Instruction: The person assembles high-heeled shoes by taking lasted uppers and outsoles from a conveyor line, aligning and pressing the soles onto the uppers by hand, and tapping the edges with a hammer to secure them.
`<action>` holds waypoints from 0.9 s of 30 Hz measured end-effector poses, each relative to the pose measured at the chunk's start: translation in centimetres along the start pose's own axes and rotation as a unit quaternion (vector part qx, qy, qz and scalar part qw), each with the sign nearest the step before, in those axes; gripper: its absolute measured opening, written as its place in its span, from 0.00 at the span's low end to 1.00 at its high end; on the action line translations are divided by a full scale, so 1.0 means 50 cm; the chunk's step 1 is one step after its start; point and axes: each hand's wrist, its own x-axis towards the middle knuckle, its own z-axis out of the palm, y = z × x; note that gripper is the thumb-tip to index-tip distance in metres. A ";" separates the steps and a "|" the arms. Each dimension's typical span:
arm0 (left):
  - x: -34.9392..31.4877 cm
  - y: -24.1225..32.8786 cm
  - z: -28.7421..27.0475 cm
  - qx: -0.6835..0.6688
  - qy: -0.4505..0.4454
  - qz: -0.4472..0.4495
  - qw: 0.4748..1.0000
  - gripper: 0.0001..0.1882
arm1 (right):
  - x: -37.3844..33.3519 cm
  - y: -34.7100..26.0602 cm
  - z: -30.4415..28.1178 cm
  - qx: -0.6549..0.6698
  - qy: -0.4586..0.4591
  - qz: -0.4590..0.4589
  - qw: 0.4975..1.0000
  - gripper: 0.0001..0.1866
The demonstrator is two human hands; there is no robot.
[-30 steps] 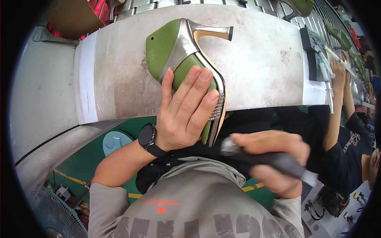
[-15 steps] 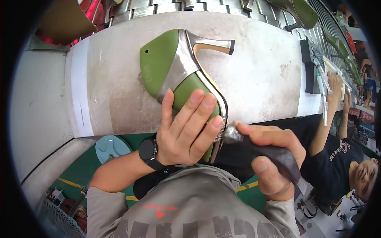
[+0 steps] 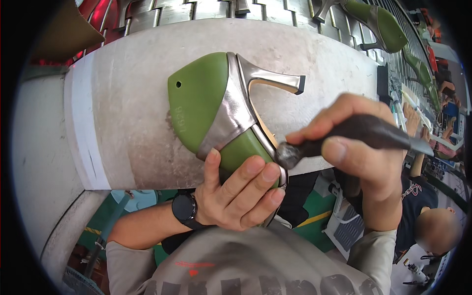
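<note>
Nearest are two sleeves [image 3: 129, 265] of a grey shirt, one on each arm, and one black wristwatch [image 3: 184, 206] on the left wrist. The left hand [image 3: 236, 199] holds the front part of one green and silver shoe [image 3: 236, 110], four fingers laid across it and the thumb out of sight. The right hand [image 3: 366, 142] is wrapped round one dark tool [image 3: 368, 130] with one round metal head; this head seems to meet the edge of the sole, though from above contact is hard to confirm.

The shoe lies on its side on one pale table [image 3: 147, 98], its front reaching past the near edge. Its long axis runs from the far side toward the person, slanting a little rightward, toe end nearest. The sole faces right, the single heel points right, and one small hole marks the green back part at upper left.

One white strip [image 3: 87, 123] crosses the table's left end. Beyond is one metal conveyor [image 3: 275, 12], with at least two more green shoes [image 3: 388, 29] at upper right
</note>
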 end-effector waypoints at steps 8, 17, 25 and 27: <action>0.041 -0.003 -0.023 0.035 -0.040 0.009 0.999 0.22 | 0.011 0.038 0.048 0.039 0.032 -0.206 0.977 0.15; 0.178 -0.150 -0.093 -0.045 -0.266 -0.097 0.958 0.79 | 0.026 0.033 0.006 0.174 0.158 -0.143 0.961 0.17; 0.188 -0.135 -0.085 -0.069 -0.286 -0.112 0.949 0.81 | 0.056 0.068 0.013 0.262 0.190 -0.172 0.930 0.14; 0.193 -0.138 -0.082 -0.071 -0.283 -0.110 0.950 0.81 | 0.075 0.055 0.009 0.217 0.201 -0.168 0.940 0.15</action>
